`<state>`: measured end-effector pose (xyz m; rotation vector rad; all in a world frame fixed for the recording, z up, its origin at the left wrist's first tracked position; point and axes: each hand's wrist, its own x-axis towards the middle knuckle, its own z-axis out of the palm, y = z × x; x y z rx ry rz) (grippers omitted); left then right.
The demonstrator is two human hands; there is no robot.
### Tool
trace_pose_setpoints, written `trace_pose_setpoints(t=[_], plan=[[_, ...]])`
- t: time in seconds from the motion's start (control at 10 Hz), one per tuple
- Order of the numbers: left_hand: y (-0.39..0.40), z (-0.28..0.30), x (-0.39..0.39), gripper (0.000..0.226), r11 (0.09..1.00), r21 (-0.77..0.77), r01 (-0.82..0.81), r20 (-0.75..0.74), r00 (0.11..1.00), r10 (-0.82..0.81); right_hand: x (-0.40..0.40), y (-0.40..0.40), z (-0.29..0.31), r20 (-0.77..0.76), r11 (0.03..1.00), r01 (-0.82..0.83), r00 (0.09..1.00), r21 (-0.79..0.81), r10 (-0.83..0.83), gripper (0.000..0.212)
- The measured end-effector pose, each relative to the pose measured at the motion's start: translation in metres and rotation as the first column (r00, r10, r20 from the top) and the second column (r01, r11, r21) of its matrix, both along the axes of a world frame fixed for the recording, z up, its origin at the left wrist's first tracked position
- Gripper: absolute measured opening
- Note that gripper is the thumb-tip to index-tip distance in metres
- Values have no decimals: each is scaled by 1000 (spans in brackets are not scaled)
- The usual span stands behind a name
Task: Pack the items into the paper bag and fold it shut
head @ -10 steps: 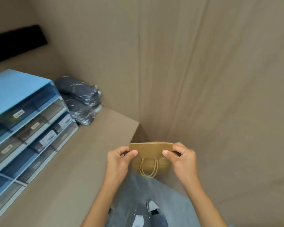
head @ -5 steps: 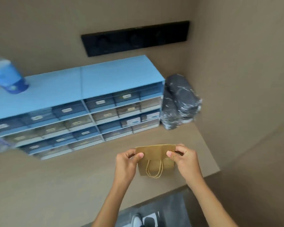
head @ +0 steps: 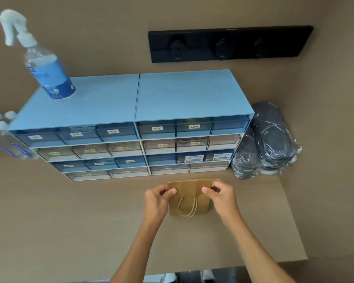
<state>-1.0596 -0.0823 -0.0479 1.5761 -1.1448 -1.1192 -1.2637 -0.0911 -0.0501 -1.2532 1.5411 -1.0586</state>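
A small brown paper bag (head: pixel 189 194) with twine handles hangs over the beige counter (head: pixel 70 217), just in front of the drawer unit. Its top edge is folded over toward me. My left hand (head: pixel 157 198) pinches the fold's left corner between thumb and fingers. My right hand (head: pixel 221 194) pinches the right corner the same way. The bag's contents are hidden.
A blue drawer unit (head: pixel 131 127) with labelled drawers stands at the back. A spray bottle (head: pixel 45 66) stands on its left top. Plastic-wrapped dark bundles (head: pixel 268 141) lie to its right. Bottles (head: pixel 2 133) sit at the far left. The counter's right edge (head: pixel 294 225) drops off.
My view has swung left from the bare wall to the counter and drawer unit. Both hands keep pinching the bag's folded top, now held over the counter.
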Motion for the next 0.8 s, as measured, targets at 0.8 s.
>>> trace_pose_setpoints(t=[0.8], plan=[[8, 20, 4, 49, 987, -161, -18, 202, 978, 51, -15, -10, 25, -33, 981, -161, 987, -109, 158, 55]])
